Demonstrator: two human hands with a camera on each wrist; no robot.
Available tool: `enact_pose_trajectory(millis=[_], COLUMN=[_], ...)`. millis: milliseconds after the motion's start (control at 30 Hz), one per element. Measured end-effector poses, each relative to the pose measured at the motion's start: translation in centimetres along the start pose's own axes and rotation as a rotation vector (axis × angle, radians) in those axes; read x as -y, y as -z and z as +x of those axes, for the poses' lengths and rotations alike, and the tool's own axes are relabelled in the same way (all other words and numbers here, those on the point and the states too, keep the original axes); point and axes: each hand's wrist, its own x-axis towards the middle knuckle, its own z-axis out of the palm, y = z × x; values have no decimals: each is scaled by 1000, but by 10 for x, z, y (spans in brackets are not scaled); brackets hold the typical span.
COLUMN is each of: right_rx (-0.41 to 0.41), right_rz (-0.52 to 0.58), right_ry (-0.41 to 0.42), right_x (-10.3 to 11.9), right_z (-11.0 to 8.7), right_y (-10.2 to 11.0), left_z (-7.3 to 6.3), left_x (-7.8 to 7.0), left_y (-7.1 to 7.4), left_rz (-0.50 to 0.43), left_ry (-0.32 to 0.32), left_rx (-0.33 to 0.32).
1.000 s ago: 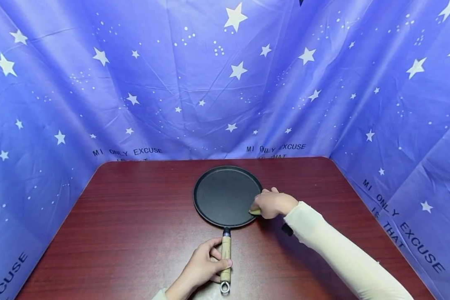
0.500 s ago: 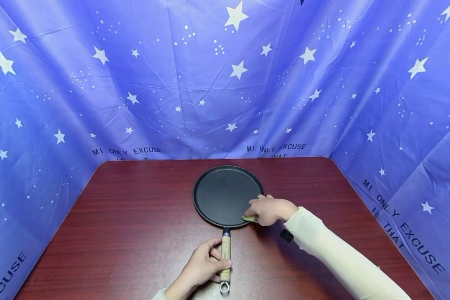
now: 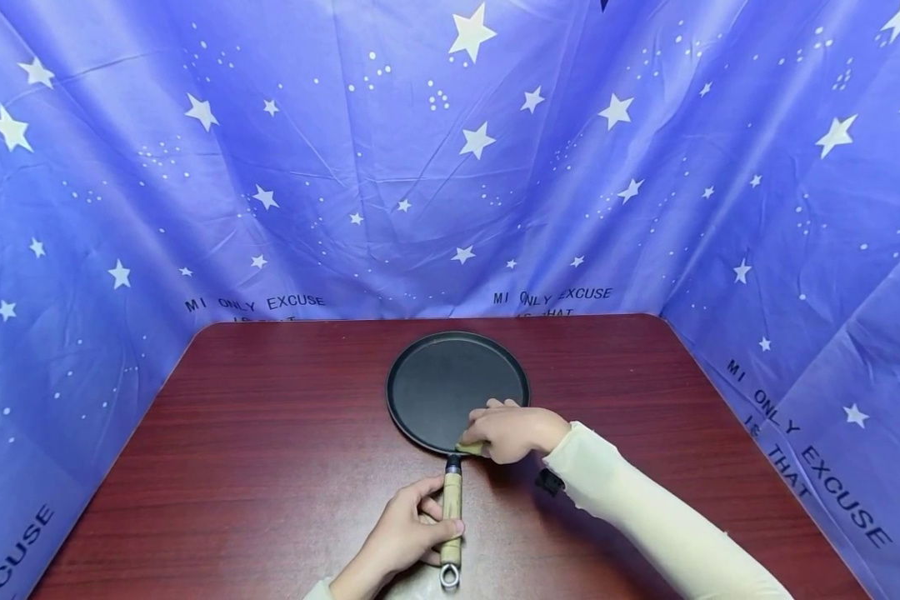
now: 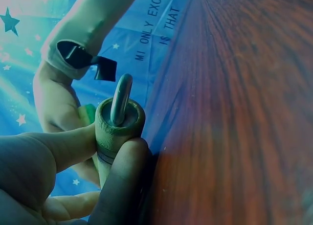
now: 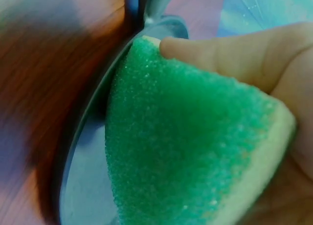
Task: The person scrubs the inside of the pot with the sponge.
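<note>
A round black flat frying pan lies on the table, its wooden handle pointing toward me. My left hand grips that handle between thumb and fingers, just above the metal hanging ring. With my right hand I hold a sponge against the pan's near rim, close to where the handle joins. Green, rough-looking material covers the face seen in the right wrist view, and the edge is pale yellow. In the head view the fingers hide most of the sponge.
The dark red wooden table carries the pan. Blue curtains with white stars and lettering stand along the back and both sides. A black strap or device shows at the right sleeve's cuff.
My right hand has slid the sponge along the pan's rim, from the right side leftward and nearer, to the handle's base. The left hand has stayed on the handle.
</note>
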Motion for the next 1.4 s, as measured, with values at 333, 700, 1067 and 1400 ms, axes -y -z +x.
enact_pose_trajectory(millis=[333,700,1067,1400], right_rx=[-37,-58,-95,-110], right_rz=[25,2,-50,-70], right_ry=[5,-16,-57,-87], right_x=[15,27,30,24], right_z=[20,52,81,100], right_y=[-4,-3,-4,0], left_z=[0,0,2,2], left_x=[-1,-2,1,-2], left_y=[0,0,1,3], left_rz=[-9,16,2,-4], left_ry=[3,4,16,17], left_rx=[8,16,17,22])
